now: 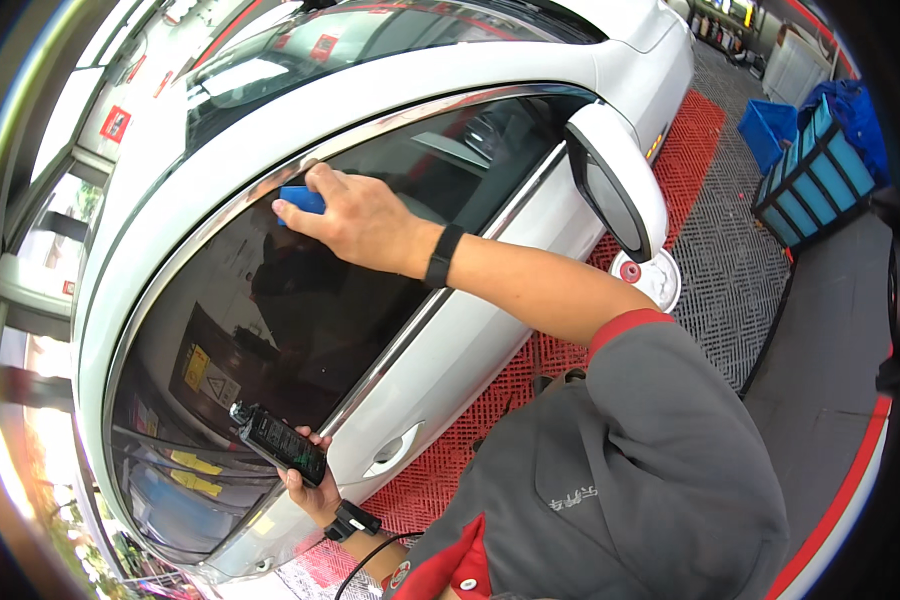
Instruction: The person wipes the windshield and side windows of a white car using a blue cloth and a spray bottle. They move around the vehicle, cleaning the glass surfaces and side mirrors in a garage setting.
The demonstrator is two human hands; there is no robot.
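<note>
My right hand [355, 215] grips a small blue block [305, 200] between thumb and fingers. The block is against the dark side window [350, 330] of a white car, close to the chrome trim [205, 205] along its upper edge. Lower down, my left hand [312, 490] is wrapped round a black bottle [282, 445] with printing on its side. The bottle is tilted in front of the window's lower part, and its narrow, shiny top points up and left. Near the left hand is the white door handle [395, 450].
The wing mirror [615, 185] juts out beyond my right forearm. A white round-topped container [655, 278] stands below it. Red and grey grid matting [735, 220] covers the floor. Blue bins [768, 130] and a blue-panelled rack [815, 180] stand at the far right.
</note>
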